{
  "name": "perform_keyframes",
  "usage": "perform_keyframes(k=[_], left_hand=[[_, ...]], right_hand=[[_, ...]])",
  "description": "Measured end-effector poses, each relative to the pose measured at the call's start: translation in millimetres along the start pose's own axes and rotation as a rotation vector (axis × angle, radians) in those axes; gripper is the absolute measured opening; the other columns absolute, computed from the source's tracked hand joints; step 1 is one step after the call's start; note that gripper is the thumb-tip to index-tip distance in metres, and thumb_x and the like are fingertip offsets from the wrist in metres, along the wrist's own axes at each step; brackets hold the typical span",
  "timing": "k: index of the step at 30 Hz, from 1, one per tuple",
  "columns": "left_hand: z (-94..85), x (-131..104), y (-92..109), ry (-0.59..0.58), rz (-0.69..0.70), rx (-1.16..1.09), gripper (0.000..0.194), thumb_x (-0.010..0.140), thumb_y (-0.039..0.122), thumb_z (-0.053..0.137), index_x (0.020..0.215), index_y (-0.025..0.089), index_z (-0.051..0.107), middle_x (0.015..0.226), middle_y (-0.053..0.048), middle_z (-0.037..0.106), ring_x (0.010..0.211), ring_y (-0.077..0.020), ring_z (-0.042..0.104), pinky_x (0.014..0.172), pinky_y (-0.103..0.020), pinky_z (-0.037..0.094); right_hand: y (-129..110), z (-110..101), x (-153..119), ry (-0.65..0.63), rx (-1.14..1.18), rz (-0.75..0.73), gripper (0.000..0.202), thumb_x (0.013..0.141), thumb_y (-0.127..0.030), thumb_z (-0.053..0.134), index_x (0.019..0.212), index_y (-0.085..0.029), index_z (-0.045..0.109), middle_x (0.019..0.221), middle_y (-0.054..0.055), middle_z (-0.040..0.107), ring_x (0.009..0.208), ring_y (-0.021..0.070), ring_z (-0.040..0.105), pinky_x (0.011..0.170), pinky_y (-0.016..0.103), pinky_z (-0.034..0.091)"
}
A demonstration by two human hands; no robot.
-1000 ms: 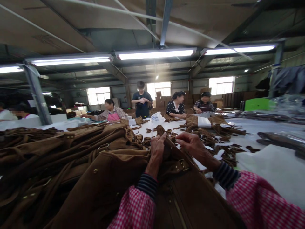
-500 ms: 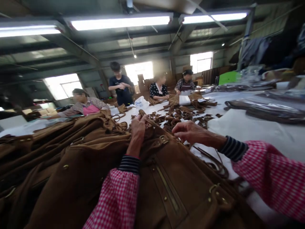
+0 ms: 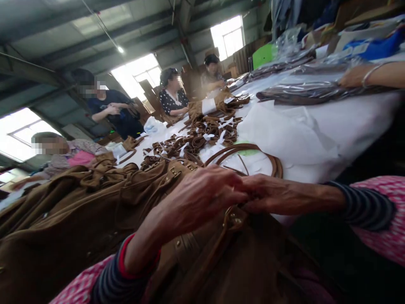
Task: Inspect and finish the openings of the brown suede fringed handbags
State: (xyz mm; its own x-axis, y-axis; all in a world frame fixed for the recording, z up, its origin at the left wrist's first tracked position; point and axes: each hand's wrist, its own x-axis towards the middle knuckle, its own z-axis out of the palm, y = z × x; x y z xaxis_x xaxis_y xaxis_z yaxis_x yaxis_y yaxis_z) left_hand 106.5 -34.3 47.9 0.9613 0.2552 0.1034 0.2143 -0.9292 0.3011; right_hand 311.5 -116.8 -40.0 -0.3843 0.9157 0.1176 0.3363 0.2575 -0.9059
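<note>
My left hand point(image 3: 205, 196) and my right hand point(image 3: 265, 194) meet at the edge of a brown bag point(image 3: 202, 261), just above a strap tab with a metal fitting point(image 3: 234, 218). The fingers of both hands are bent and pressed together. Whatever lies between them is hidden and blurred. Behind my hands a long brown strap point(image 3: 276, 164) loops over the white table. More brown bags point(image 3: 95, 202) lie piled to the left.
Bundled brown straps point(image 3: 196, 137) with white ties cover the middle of the white table point(image 3: 284, 131). Several people sit or stand along the far side. At the right, another person's hand point(image 3: 356, 76) touches plastic-wrapped brown goods point(image 3: 297, 93).
My hands have come together nearer to me, at the fitting on the bag. The view has turned and tilted. Another person's hand has appeared at the right.
</note>
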Motion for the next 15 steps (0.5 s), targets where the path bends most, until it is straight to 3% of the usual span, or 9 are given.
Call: perform_keyframes(k=[2, 4, 6, 9, 15], left_hand=[[17.1, -10, 14, -0.142, 0.049, 0.058, 0.027, 0.097, 0.044, 0.063, 0.121, 0.03, 0.066, 0.111, -0.002, 0.07, 0.101, -0.0224, 0.064, 0.092, -0.033, 0.05], [28.4, -21, 23, -0.177, 0.044, 0.124, 0.033, 0.095, 0.045, 0.065, 0.124, 0.029, 0.062, 0.111, -0.004, 0.068, 0.1, -0.0238, 0.062, 0.093, -0.037, 0.049], [34.3, -29, 31, -0.162, 0.0, 0.173, 0.025, 0.097, 0.041, 0.063, 0.118, 0.027, 0.061, 0.108, -0.005, 0.066, 0.097, -0.0239, 0.059, 0.092, -0.04, 0.05], [38.3, -38, 38, -0.086, -0.082, 0.208, 0.005, 0.1, 0.029, 0.056, 0.1, 0.025, 0.058, 0.104, -0.006, 0.065, 0.092, -0.0226, 0.058, 0.083, -0.038, 0.051], [40.5, -85, 41, 0.243, -0.07, 0.295, 0.008, 0.097, 0.015, 0.061, 0.097, 0.022, 0.057, 0.111, -0.005, 0.065, 0.099, -0.0168, 0.063, 0.086, -0.028, 0.052]], right_hand=[[2, 0, -8, 0.05, -0.009, -0.032, 0.012, 0.085, -0.023, 0.066, 0.089, -0.021, 0.077, 0.092, 0.001, 0.067, 0.087, 0.0186, 0.059, 0.077, 0.027, 0.047], [6, 1, -19, 0.12, -0.004, -0.004, 0.01, 0.085, -0.023, 0.066, 0.084, -0.021, 0.076, 0.091, 0.001, 0.066, 0.085, 0.018, 0.059, 0.076, 0.027, 0.046], [9, 3, -32, 0.17, 0.013, 0.03, 0.009, 0.085, -0.022, 0.065, 0.081, -0.021, 0.073, 0.085, 0.0, 0.064, 0.081, 0.0168, 0.059, 0.07, 0.025, 0.045], [10, 7, -56, 0.104, 0.067, 0.092, 0.01, 0.088, -0.023, 0.063, 0.081, -0.021, 0.071, 0.076, -0.001, 0.062, 0.071, 0.0148, 0.058, 0.061, 0.022, 0.043], [4, 24, -96, -0.108, 0.37, 0.254, 0.014, 0.093, -0.032, 0.06, 0.099, -0.025, 0.071, 0.078, 0.0, 0.061, 0.066, 0.0139, 0.055, 0.054, 0.021, 0.043]])
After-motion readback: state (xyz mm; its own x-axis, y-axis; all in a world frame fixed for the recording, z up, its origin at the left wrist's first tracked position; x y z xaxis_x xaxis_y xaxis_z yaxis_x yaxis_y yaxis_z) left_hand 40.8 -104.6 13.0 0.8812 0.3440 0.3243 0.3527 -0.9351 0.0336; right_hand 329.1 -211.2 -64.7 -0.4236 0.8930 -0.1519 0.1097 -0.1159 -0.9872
